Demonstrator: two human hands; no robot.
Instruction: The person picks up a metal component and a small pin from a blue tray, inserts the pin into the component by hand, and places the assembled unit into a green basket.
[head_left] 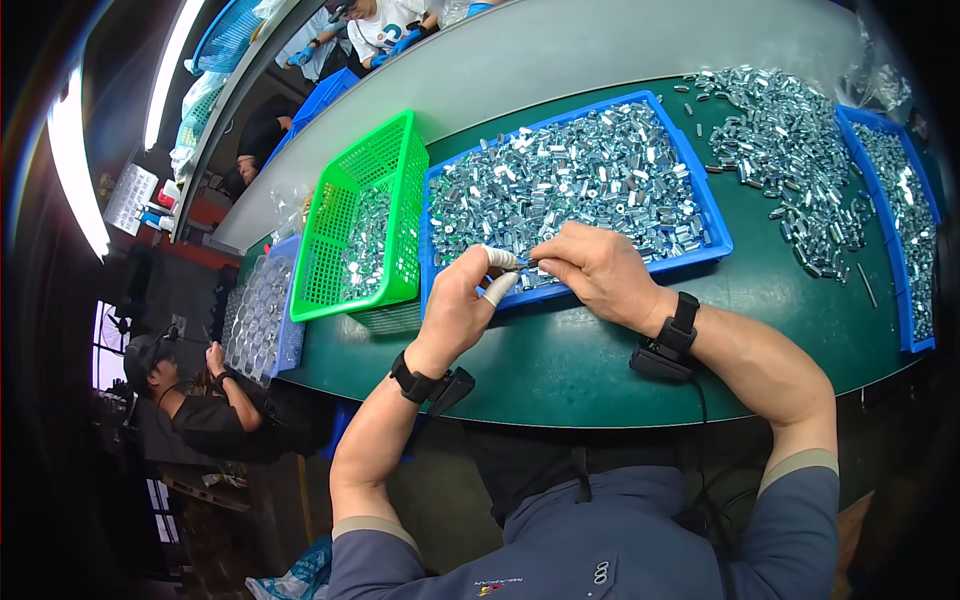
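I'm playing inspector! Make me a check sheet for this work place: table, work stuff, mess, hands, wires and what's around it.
Surface: shiny green tabletop.
Job's things: blue tray holding many small metal parts; green basket at its left, holding some too.
Clutter: loose pile of metal parts right of the tray; thin rod near the pile.
Hands: left hand, with white covers, and right hand pinch a small piece by the tray's near edge.
Cables: black cable hanging by the right wrist.
Surroundings: co-worker at left; more people beyond the grey partition.
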